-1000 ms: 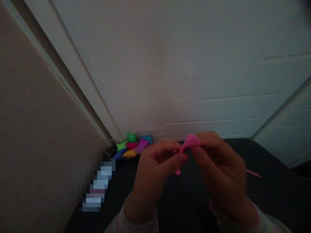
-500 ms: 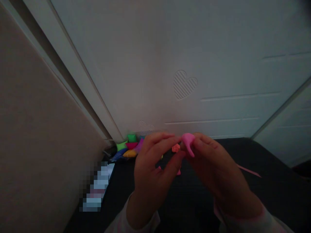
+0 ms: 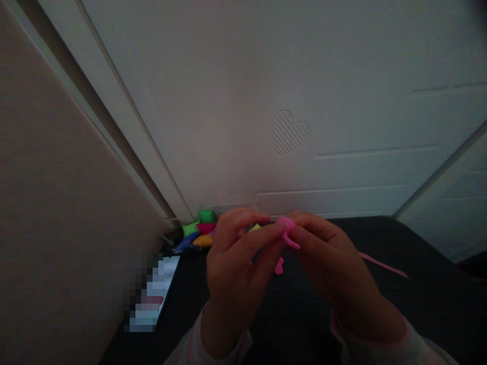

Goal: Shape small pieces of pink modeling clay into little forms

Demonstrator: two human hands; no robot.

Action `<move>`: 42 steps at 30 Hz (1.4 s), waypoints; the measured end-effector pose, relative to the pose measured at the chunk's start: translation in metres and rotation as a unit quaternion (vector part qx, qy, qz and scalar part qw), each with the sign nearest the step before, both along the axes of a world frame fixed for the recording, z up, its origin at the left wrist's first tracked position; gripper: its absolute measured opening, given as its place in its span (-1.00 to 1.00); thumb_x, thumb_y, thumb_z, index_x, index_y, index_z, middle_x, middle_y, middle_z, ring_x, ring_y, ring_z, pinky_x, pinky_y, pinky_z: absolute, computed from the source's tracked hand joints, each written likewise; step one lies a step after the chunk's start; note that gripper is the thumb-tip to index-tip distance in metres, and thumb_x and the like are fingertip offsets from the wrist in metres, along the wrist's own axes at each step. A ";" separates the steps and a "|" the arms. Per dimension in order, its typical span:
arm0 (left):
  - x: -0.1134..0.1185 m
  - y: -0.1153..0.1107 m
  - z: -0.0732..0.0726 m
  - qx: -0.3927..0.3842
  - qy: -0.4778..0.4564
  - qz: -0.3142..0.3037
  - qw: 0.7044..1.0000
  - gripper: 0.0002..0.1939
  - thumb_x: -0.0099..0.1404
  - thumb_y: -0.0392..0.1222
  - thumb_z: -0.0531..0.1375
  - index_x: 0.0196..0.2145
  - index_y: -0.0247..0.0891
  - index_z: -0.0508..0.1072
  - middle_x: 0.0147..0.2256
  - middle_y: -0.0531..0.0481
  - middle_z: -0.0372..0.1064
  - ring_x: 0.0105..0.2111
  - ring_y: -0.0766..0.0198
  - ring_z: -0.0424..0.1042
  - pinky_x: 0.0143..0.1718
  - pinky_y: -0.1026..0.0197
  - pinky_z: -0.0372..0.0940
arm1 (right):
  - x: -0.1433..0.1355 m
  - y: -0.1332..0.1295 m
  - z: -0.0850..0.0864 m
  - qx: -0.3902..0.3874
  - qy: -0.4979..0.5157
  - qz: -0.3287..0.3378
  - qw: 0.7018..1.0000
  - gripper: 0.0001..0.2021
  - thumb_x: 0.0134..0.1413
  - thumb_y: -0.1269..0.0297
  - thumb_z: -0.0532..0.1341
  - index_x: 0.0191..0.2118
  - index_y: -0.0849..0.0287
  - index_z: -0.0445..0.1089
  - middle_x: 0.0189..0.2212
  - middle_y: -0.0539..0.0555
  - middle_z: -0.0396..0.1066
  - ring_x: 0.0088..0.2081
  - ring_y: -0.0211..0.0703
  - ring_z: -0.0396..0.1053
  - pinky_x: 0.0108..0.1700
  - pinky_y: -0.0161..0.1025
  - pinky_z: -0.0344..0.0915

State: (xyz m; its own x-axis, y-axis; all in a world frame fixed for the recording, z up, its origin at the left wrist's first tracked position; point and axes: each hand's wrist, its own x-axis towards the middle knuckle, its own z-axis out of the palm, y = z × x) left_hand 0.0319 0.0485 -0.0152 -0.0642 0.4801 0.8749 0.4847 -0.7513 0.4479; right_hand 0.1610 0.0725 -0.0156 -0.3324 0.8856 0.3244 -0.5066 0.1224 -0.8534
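A lump of pink modelling clay [image 3: 287,226] with a thin curved tail hangs in the air between my fingertips. My left hand [image 3: 238,258] pinches its left side between thumb and index finger. On the other side my right hand [image 3: 331,258] grips it with thumb and fingers. Below the hands, a smaller pink clay piece [image 3: 279,266] lies on the dark table [image 3: 289,324]. Something yellow [image 3: 257,227] shows partly behind my left hand's fingers.
Several coloured clay packets, among them a green packet [image 3: 207,216] and an orange packet [image 3: 203,240], lie at the back left. A blurred-out flat screen or card [image 3: 160,289] is by the left edge. A pink flat strip [image 3: 384,265] lies right. A white panel [image 3: 243,101] rises behind.
The pink clay has moved slightly down and left, and its tail now points more to the right. My left thumb and index finger have closed on it. The orange piece is now hidden.
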 end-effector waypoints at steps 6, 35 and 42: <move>-0.002 0.000 0.005 0.029 0.067 0.026 0.997 -0.77 0.12 -0.36 0.26 -0.23 -0.20 0.49 -0.27 0.02 0.37 -0.20 0.28 0.33 -0.13 0.21 0.26 | 0.003 0.002 0.002 -0.036 -0.003 0.027 0.999 -0.89 -0.05 0.22 0.30 -0.48 0.11 0.47 -0.54 -0.08 0.37 -0.47 -0.34 0.29 -0.41 -0.35 0.24; -0.006 0.001 0.004 -0.046 -0.038 -0.099 0.993 -0.75 0.06 -0.33 0.31 -0.27 -0.08 0.54 -0.27 0.07 0.39 -0.21 0.32 0.35 -0.19 0.30 0.27 | 0.005 -0.001 0.000 -0.064 -0.022 0.061 0.996 -0.81 -0.07 0.14 0.31 -0.54 0.12 0.41 -0.57 -0.10 0.30 -0.49 -0.35 0.22 -0.43 -0.37 0.16; -0.007 0.003 0.002 -0.044 -0.053 -0.101 0.993 -0.74 0.06 -0.35 0.32 -0.27 -0.08 0.54 -0.27 0.06 0.39 -0.21 0.30 0.34 -0.21 0.27 0.27 | 0.005 0.000 0.003 -0.064 -0.023 0.057 0.996 -0.83 -0.11 0.13 0.33 -0.49 0.10 0.45 -0.55 -0.08 0.36 -0.47 -0.34 0.25 -0.42 -0.37 0.17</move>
